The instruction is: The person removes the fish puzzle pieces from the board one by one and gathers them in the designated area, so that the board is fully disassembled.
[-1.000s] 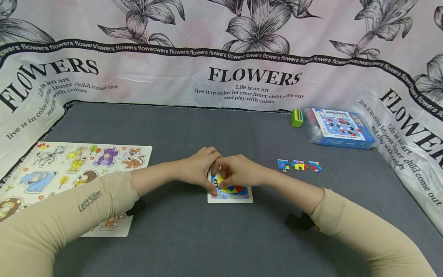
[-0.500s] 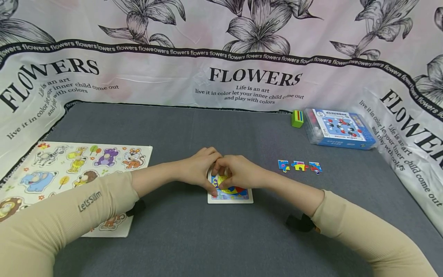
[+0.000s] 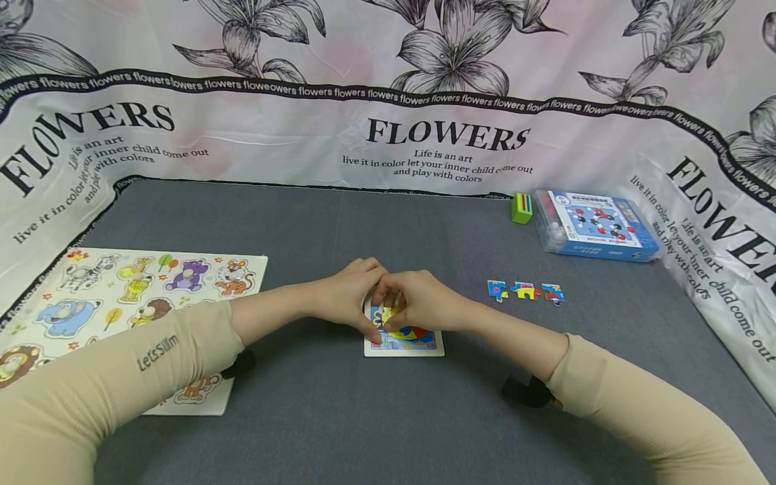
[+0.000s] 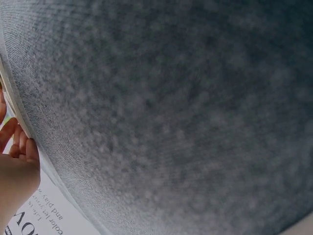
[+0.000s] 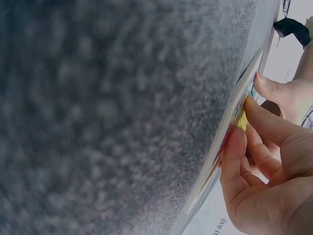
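A small puzzle board with a white border and a bright yellow, red and blue picture lies on the grey table, partly hidden under both hands. My left hand steadies it at the left side, thumb on the picture and fingers around the far edge. Between thumb and forefinger my right hand pinches a yellow puzzle piece against the board, as the right wrist view shows. The fingertips of both hands are close together. To the right lie several loose puzzle pieces in a row.
A large white animal puzzle board lies at the left, partly under the left sleeve. At the back right stand a green block with coloured stripes and a blue-and-clear plastic box. A flower-printed curtain borders the table.
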Tool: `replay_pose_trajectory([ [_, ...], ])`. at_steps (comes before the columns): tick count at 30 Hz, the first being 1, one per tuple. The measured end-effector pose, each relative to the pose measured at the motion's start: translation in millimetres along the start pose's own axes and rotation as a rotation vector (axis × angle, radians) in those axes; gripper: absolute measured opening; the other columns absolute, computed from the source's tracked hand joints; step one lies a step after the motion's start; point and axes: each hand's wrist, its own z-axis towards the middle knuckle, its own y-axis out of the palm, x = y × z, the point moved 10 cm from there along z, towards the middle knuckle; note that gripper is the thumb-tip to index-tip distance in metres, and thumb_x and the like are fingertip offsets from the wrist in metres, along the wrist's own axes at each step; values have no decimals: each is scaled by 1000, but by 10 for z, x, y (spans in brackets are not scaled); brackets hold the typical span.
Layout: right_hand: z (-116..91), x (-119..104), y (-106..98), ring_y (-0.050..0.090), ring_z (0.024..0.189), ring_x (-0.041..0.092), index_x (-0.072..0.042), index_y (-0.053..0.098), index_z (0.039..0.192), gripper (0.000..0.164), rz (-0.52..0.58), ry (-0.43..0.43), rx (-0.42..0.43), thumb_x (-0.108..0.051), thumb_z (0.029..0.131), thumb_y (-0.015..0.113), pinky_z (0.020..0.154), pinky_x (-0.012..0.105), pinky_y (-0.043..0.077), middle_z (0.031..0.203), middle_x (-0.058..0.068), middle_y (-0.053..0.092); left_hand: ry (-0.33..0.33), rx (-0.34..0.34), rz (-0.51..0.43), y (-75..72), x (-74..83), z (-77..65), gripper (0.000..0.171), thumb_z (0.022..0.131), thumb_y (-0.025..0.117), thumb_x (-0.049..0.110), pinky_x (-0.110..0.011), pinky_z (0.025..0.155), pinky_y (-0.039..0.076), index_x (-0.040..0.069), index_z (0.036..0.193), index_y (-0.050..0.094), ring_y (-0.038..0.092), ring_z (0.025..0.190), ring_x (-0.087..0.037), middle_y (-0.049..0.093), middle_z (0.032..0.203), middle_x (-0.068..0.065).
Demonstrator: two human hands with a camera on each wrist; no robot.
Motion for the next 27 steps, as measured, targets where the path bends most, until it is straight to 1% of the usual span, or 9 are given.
replay_pose_trajectory([
  [4, -1, 4, -22, 63, 80, 8, -12, 69, 100, 29, -6, 10, 30, -11, 76, 85, 70, 21, 53, 91, 0, 72, 6, 4, 9, -7, 16, -7, 75, 69, 89, 44, -31, 91, 35, 9, 125, 53, 38, 108, -21, 48, 122, -6],
  [10, 1, 14, -37, 62, 76, 8, -13, 71, 96, 11, 31, 27, 37, -12, 86, 75, 71, 21, 52, 89, 1, 72, 12, 8, 26, -4, 16, -12, 76, 69, 88, 45, -30, 91, 35, 10, 125, 53, 39, 108, -20, 48, 123, -5],
  [12, 0, 5, -45, 61, 75, 9, -13, 71, 95, 8, 40, 25, 38, -13, 88, 74, 71, 22, 52, 88, 2, 71, 13, 8, 32, -3, 16, -13, 76, 69, 88, 45, -30, 91, 35, 9, 126, 53, 39, 108, -20, 48, 124, -5],
  [19, 14, -9, -45, 61, 72, 7, -14, 71, 93, 5, 45, 20, 27, -15, 88, 73, 69, 21, 52, 84, 0, 73, 15, 6, 33, 1, 6, -11, 78, 70, 88, 46, -31, 93, 35, 9, 128, 52, 39, 110, -20, 48, 125, -5],
  [27, 17, -27, -65, 63, 73, 7, -15, 71, 93, 6, 70, 15, 15, -17, 88, 74, 69, 23, 53, 83, -1, 73, -7, -4, 16, 14, -15, -9, 79, 70, 88, 44, -32, 94, 36, 9, 130, 52, 38, 112, -20, 47, 125, -4],
])
